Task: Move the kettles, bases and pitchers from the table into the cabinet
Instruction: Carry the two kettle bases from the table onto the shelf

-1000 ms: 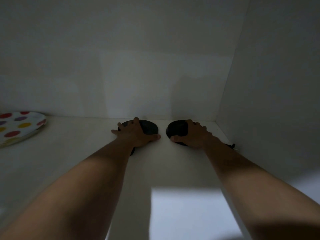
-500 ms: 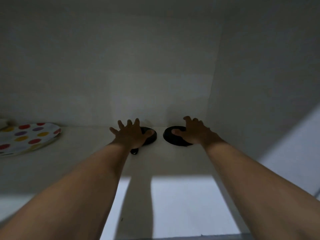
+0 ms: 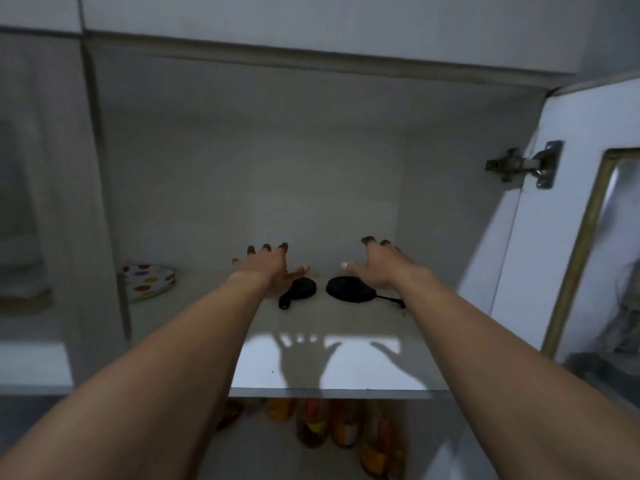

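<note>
Two bare forearms, left hand (image 3: 268,268), right hand (image 3: 379,268) (no sleeves, dark-painted fingernails)

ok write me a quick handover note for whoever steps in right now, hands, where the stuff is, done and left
Left hand: open, fingers spread, holding nothing, above the left base.
Right hand: open, empty, above the right base.
Both black bases lie flat side by side at the back of the cabinet shelf, cords trailing. A spotted plate sits at the far left.
Done: two bases stored.
Left: no kettles or pitchers are visible in the cabinet; the table is out of view, so the remaining count is unknown.
</note>
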Action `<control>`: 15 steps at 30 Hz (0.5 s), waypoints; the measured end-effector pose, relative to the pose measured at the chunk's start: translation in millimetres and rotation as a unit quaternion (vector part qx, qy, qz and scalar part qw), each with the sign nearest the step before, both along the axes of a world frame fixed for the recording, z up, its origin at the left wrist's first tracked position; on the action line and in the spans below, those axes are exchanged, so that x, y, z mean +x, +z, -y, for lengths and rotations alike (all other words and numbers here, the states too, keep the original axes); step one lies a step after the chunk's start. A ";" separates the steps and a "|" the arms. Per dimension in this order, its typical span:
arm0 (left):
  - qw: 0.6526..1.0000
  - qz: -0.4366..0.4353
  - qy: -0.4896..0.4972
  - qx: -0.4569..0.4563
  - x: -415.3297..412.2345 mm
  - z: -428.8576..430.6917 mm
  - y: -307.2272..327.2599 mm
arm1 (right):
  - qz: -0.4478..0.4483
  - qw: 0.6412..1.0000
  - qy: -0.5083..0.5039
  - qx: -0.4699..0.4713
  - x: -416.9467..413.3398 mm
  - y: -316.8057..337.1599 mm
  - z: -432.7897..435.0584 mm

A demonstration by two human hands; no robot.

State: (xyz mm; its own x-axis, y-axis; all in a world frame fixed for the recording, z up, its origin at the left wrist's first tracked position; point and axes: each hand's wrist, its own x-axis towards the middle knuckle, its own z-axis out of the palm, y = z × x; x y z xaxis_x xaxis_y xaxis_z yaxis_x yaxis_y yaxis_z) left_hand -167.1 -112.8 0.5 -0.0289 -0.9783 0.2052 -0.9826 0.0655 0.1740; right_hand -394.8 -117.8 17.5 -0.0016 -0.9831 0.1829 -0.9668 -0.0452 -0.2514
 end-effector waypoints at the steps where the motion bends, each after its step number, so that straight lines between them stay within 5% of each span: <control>1: 1.000 0.002 0.005 -0.011 3.9 -16.9 2.6 | 0.000 1.000 0.010 -0.002 3.8 5.1 -14.7; 15: 0.985 0.018 0.156 -0.076 101.1 -267.3 19.2 | 0.017 0.979 0.200 -0.041 114.5 28.3 -187.5</control>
State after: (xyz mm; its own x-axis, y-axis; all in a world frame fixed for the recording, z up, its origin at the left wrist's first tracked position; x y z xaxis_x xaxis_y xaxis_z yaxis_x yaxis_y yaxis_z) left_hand -66.0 154.5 19.7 0.2591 -0.8982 0.3551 -0.9641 -0.2186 0.1505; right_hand -280.3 69.7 45.8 0.3726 -0.8883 0.2686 -0.8589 -0.4397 -0.2627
